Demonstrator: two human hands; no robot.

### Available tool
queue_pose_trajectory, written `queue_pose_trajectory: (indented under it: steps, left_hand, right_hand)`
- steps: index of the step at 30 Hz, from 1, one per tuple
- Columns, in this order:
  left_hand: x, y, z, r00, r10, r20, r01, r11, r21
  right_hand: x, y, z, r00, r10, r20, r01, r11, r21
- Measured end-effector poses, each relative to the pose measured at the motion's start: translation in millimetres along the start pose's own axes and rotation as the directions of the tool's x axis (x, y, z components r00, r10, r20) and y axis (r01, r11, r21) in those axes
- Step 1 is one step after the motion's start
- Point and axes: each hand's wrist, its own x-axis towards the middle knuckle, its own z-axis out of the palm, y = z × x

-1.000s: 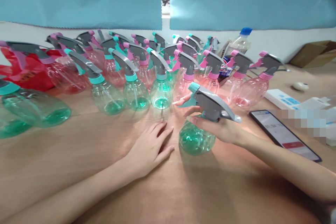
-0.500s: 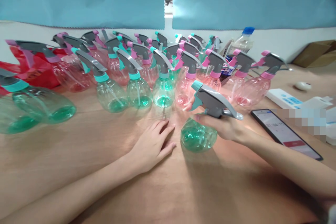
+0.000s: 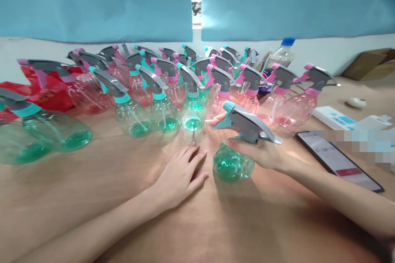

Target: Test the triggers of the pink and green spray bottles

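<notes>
A green spray bottle [image 3: 233, 166] with a grey head and turquoise nozzle is in my right hand [image 3: 268, 154]. The thumb and palm are around its neck, and a finger reaches out by the trigger. The nozzle points up and to the left. My left hand [image 3: 182, 172] lies flat on the wooden table [image 3: 148, 230], empty, fingers slightly apart, just left of that bottle. Beyond my left hand stands a green spray bottle [image 3: 193, 117], with another green spray bottle [image 3: 166, 118] beside it. Behind my right hand is a pink spray bottle [image 3: 220, 102].
Several more pink and green spray bottles crowd the back, before a blue curtain [image 3: 92, 4]. A red bag [image 3: 49, 94] lies at the left. Rightward are a phone [image 3: 339, 160], a white power strip [image 3: 335, 118], a blue-capped bottle [image 3: 282, 55] and a cardboard box [image 3: 368, 63].
The whole view has shifted slightly, so things sit a little lower. My right hand still holds the spray bottle, its trigger finger looking straighter. My left hand stays flat on the table.
</notes>
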Motion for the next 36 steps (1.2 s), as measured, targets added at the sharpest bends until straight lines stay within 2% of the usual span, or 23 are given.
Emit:
queue_pose_trajectory:
  steps: [6, 23, 26, 36]
  left_hand:
    - [-0.9, -0.3, -0.2, 1.0, -0.002, 0.008, 0.002, 1.0, 0.008]
    - [1.9, 0.2, -0.5, 1.0, 0.007, -0.007, -0.007, 1.0, 0.0]
    - [2.5, 1.2, -2.3, 1.0, 0.005, 0.002, -0.005, 1.0, -0.002]
    - [2.0, 1.1, -2.3, 1.0, 0.008, 0.001, -0.008, 1.0, 0.008]
  right_hand:
    - [3.3, -2.7, 2.5, 0.996, -0.089, -0.012, 0.089, 0.996, -0.008]
    - [0.9, 5.1, 2.7, 0.998, -0.046, -0.04, 0.044, 0.998, -0.046]
    - [0.1, 7.2, 1.8, 0.999, -0.028, -0.036, 0.024, 0.995, -0.098]
    - [4.8, -1.8, 1.5, 0.998, -0.049, -0.032, 0.046, 0.995, -0.091]
